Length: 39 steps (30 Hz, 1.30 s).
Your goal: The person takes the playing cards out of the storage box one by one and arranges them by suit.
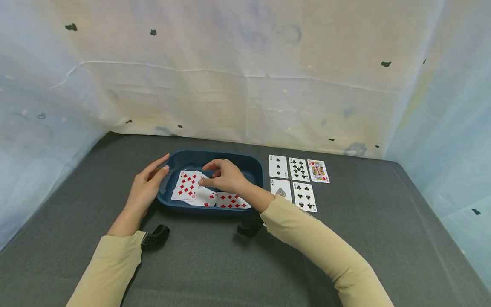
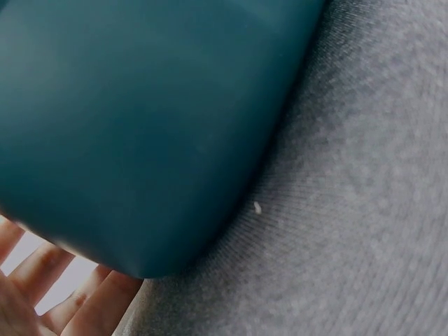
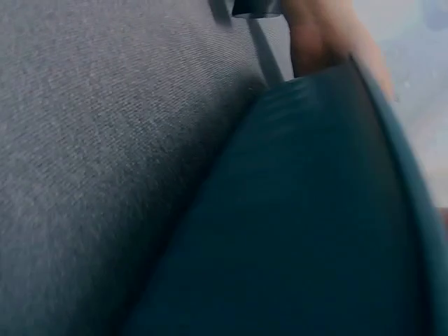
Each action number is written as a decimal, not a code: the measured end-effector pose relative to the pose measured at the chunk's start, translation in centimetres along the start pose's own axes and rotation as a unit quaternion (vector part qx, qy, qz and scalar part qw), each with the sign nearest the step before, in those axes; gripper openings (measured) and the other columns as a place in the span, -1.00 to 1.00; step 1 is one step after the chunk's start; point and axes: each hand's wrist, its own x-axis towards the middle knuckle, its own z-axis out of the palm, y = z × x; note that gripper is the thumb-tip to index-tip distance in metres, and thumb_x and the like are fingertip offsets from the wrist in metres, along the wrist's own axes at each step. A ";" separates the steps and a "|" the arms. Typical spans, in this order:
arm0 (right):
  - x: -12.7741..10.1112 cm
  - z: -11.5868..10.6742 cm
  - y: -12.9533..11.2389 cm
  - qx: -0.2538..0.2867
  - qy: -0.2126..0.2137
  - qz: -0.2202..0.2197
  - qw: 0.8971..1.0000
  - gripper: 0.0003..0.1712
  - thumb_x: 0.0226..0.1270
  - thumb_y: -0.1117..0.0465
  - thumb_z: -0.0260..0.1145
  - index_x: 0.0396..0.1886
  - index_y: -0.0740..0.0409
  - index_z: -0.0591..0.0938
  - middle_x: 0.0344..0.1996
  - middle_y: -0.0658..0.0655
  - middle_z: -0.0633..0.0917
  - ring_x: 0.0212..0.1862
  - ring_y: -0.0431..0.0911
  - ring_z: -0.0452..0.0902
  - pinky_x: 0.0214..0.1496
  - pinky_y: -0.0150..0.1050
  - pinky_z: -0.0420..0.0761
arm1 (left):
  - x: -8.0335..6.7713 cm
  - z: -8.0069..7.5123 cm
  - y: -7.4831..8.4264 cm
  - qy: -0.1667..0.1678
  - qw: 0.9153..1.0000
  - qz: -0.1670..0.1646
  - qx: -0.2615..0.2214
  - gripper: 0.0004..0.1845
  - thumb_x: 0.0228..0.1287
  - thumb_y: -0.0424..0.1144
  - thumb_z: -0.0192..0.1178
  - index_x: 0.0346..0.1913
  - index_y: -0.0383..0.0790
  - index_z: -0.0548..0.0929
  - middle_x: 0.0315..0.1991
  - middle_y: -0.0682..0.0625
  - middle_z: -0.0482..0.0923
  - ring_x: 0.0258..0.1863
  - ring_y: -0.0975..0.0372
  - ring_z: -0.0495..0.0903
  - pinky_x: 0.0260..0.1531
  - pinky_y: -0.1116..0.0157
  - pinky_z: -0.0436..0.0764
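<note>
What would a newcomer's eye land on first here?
The dark blue plastic tray mid-table, holding red diamond playing cards. The right hand pinches one card inside it, while the left hand rests on the tray's left rim. To its right, five face-up cards lie in two rows on the grey cloth.

Teal tray wall (image 2: 140, 119), grey cloth (image 2: 364, 210), fingers (image 2: 98, 304) beneath

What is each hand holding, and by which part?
The right hand pinches a card in the tray by its top edge. The left hand lies flat against the tray's left wall, gripping nothing.
</note>
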 end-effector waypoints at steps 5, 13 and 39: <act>0.9 1.5 0.1 -0.041 -0.001 0.048 0.998 -0.40 0.13 0.05 0.47 0.17 0.08 0.54 0.14 0.13 0.52 0.09 -0.03 0.45 0.04 -0.19 0.55 | 0.1 0.0 0.0 0.003 1.000 -0.001 0.002 -0.44 0.47 0.11 -0.11 0.47 0.13 0.21 0.43 -0.23 0.20 0.36 -0.13 0.26 0.29 -0.21 0.22; 1.6 2.9 0.4 -0.133 0.009 0.071 0.989 -0.19 0.05 -0.03 0.51 0.31 0.05 0.45 0.20 0.18 0.37 0.21 0.00 0.26 0.24 -0.15 0.37 | 0.1 0.0 -0.2 0.000 1.000 0.003 0.001 -0.43 0.45 0.14 -0.10 0.46 0.17 0.21 0.44 -0.19 0.19 0.36 -0.12 0.26 0.29 -0.21 0.22; 2.0 1.2 0.8 -0.197 -0.128 0.054 0.971 -0.30 0.24 0.30 0.31 0.32 -0.34 0.44 0.33 0.10 0.23 0.25 -0.01 0.15 0.03 -0.23 0.34 | 0.1 -0.1 -0.3 -0.002 1.000 0.002 -0.003 -0.42 0.45 0.16 -0.10 0.47 0.17 0.21 0.44 -0.19 0.20 0.37 -0.12 0.24 0.28 -0.20 0.23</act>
